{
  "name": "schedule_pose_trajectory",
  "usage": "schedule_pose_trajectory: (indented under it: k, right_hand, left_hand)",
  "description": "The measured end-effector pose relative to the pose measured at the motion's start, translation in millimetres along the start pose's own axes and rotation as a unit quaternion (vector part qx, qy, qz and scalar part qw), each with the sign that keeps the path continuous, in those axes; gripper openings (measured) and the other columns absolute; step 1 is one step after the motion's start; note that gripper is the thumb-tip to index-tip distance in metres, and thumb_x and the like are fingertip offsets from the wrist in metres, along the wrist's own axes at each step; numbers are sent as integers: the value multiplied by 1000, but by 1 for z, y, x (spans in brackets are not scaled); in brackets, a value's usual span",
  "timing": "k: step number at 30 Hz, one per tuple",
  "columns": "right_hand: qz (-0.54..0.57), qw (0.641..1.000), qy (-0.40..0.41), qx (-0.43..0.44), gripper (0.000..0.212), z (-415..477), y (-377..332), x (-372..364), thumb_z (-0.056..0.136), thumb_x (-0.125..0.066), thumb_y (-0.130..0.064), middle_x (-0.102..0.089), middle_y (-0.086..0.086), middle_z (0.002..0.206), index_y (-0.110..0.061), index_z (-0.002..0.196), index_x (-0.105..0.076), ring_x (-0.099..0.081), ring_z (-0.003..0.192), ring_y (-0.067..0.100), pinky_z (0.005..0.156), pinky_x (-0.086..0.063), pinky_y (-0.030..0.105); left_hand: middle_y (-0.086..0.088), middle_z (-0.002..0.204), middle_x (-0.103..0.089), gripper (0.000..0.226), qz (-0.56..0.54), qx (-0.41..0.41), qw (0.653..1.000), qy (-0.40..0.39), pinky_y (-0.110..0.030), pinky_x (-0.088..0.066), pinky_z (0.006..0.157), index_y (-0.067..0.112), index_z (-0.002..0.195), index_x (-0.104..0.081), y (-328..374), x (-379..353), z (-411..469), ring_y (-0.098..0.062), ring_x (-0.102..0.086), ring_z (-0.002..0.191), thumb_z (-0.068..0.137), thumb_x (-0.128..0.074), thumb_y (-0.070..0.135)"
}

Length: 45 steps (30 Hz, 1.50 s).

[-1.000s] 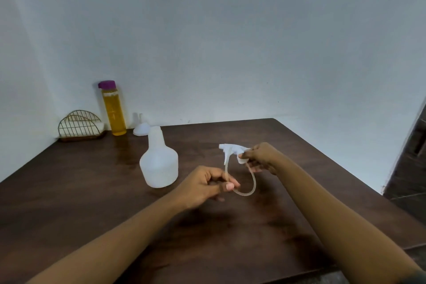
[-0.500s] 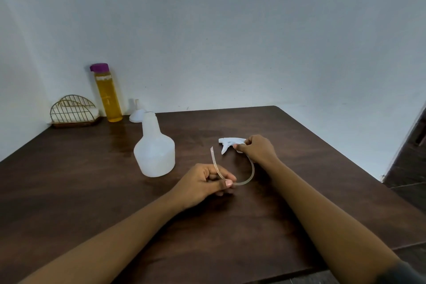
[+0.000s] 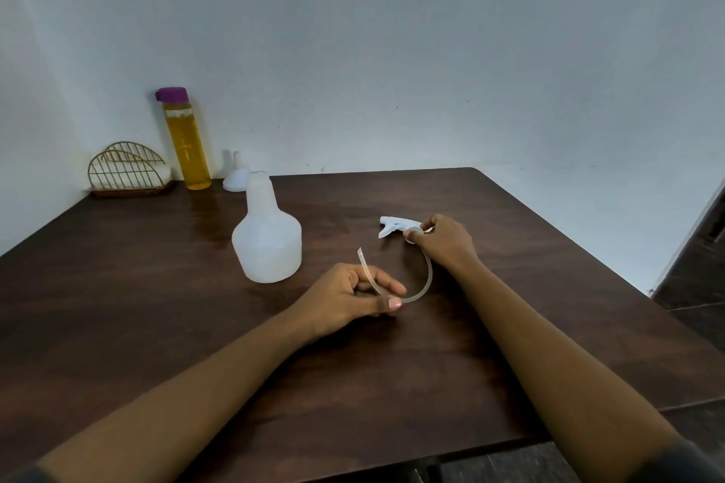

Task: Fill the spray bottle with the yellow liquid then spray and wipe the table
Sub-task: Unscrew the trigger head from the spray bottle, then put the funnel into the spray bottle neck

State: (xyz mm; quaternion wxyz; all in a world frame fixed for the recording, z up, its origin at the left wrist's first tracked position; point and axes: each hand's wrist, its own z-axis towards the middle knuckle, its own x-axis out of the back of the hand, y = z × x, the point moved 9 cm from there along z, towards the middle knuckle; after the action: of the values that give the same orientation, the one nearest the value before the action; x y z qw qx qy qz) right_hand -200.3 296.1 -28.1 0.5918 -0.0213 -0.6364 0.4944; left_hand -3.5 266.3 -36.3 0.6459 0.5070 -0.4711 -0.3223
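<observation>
A white spray bottle body (image 3: 267, 243) stands uncapped near the middle of the dark wooden table (image 3: 157, 306). To its right, my right hand (image 3: 445, 241) grips the white trigger spray head (image 3: 394, 225), which rests on the table. From the head a clear dip tube (image 3: 425, 278) curves down and left. My left hand (image 3: 353, 296) pinches that tube near its free end. A tall bottle of yellow liquid (image 3: 186, 141) with a purple cap stands at the back left by the wall.
A small white funnel (image 3: 235, 176) sits upside down behind the spray bottle. A gold wire holder (image 3: 127, 171) with white cloth stands in the back left corner. The table's right edge drops to a dark floor (image 3: 698, 278).
My right hand has lowered the spray head from mid-air onto the table. The tube's free end has slipped out past my left fingers and now sticks up.
</observation>
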Motion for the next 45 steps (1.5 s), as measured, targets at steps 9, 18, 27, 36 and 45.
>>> schedule_pose_trajectory:
  k: [9,18,27,36,45]
  right_hand:
    - [42,999,-10,-10,37,-1,7,0,80,-65,-43,-65,-1,99,-14,100,-62,-59,98,19,84,-47,34]
    - [51,998,-14,-17,42,-5,9,2,77,-67,-49,-66,1,105,-17,104,-60,-63,97,24,88,-51,41]
    - [-3,994,80,71,35,-13,-31,26,86,-59,-39,-55,0,102,-18,113,-59,-55,89,17,74,-40,28]
    - [10,980,-41,195,18,-19,-153,-11,85,-61,-31,-62,-6,84,-17,97,-65,-58,75,11,66,-45,26]
    - [-62,960,-133,238,24,41,-252,-95,83,-64,-20,-64,4,111,-10,105,-63,-56,104,20,84,-45,30]
  left_hand:
    - [-7,90,-75,28,32,-1,999,20,-21,-53,81,12,99,-71,2,8,-6,-14,-71,84,72,-79,14]
    - [-2,103,-73,49,10,23,999,27,-31,-54,90,22,111,-64,-1,17,-25,-17,-71,90,66,-83,19]
    - [9,95,-62,33,183,-202,865,422,-32,-55,67,20,101,-63,55,134,-122,-13,-61,86,76,-71,41]
    - [2,134,-54,75,112,2,921,373,-38,-46,97,20,133,-47,5,175,-34,-18,-51,122,70,-76,47]
    - [-3,131,-57,62,139,-14,896,421,-28,-46,88,15,133,-50,-9,241,-52,-16,-55,114,78,-74,32]
